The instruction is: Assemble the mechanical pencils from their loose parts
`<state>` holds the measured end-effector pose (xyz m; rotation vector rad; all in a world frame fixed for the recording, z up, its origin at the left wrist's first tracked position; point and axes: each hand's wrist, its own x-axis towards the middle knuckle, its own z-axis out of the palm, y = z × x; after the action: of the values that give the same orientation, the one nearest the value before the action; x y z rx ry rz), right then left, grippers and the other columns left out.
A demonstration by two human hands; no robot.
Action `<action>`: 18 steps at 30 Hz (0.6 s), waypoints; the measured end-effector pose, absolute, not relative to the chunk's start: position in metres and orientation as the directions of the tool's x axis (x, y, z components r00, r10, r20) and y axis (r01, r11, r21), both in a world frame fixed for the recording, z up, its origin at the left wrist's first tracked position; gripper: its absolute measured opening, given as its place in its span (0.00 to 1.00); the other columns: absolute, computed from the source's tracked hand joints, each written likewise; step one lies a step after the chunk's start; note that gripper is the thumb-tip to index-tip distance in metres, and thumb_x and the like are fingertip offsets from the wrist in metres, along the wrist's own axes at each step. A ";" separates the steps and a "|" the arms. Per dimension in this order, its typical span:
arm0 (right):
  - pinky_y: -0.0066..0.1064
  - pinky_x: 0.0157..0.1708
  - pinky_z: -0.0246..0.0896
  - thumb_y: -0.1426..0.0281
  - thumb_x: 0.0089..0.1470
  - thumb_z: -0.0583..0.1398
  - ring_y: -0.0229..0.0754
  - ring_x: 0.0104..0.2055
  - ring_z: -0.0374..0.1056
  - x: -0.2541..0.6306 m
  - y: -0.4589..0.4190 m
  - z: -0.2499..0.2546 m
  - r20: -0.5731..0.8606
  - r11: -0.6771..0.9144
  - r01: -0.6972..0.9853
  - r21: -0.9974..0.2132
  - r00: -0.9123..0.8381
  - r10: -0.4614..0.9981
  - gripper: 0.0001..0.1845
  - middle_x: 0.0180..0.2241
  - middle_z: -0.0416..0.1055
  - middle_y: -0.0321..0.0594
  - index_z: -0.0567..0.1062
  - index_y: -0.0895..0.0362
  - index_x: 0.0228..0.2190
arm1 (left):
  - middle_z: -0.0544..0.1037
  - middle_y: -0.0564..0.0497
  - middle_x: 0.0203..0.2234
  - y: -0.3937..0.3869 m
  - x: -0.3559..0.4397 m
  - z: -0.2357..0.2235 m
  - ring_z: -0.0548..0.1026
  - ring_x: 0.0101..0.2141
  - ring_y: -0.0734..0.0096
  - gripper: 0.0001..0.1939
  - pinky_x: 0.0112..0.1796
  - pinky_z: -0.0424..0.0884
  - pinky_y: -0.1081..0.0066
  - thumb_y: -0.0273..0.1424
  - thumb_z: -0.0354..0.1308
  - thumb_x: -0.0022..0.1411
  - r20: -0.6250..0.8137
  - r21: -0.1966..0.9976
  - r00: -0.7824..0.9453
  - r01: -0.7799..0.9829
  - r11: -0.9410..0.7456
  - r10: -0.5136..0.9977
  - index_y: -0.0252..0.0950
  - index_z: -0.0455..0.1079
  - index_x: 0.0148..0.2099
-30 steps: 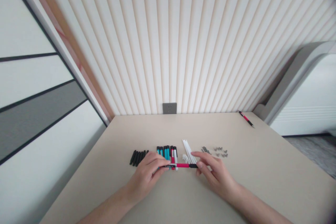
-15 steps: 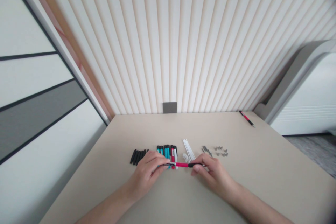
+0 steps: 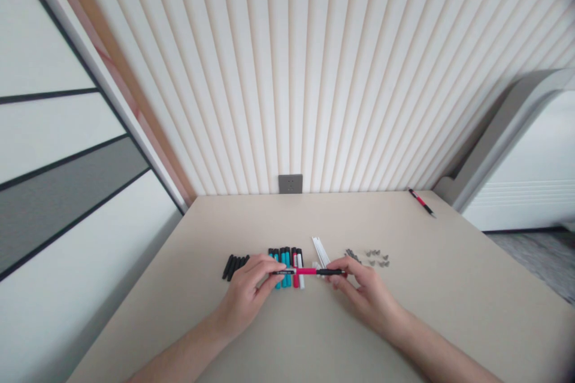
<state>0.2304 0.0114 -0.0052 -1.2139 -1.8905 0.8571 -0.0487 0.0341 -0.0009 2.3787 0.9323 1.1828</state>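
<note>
Since the earlier frame, both hands had lifted the pen (image 3: 309,271) slightly farther from the body, over the barrels (image 3: 286,258). The left hand (image 3: 251,287) pinched its black end, the right hand (image 3: 363,287) its other end, holding it level above the counter (image 3: 449,287). One more pen (image 3: 421,201) lay at the far right edge. Black caps (image 3: 234,265), white refills (image 3: 320,248) and small grey parts (image 3: 371,258) were too small to count.
</note>
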 end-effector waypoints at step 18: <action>0.32 0.39 0.64 0.61 0.62 0.56 0.42 0.37 0.69 0.235 0.013 0.002 0.316 0.433 0.508 -0.745 -0.303 0.899 0.14 0.37 0.76 0.43 0.74 0.55 0.44 | 0.77 0.49 0.33 0.033 -0.050 0.003 0.76 0.35 0.69 0.08 0.36 0.73 0.72 0.25 0.55 0.67 0.599 0.518 0.449 0.414 -0.748 0.663 0.37 0.72 0.47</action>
<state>0.2352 0.0130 0.0019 -1.1854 -1.9569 0.6823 -0.0501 0.0335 0.0030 2.4070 0.9237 1.1926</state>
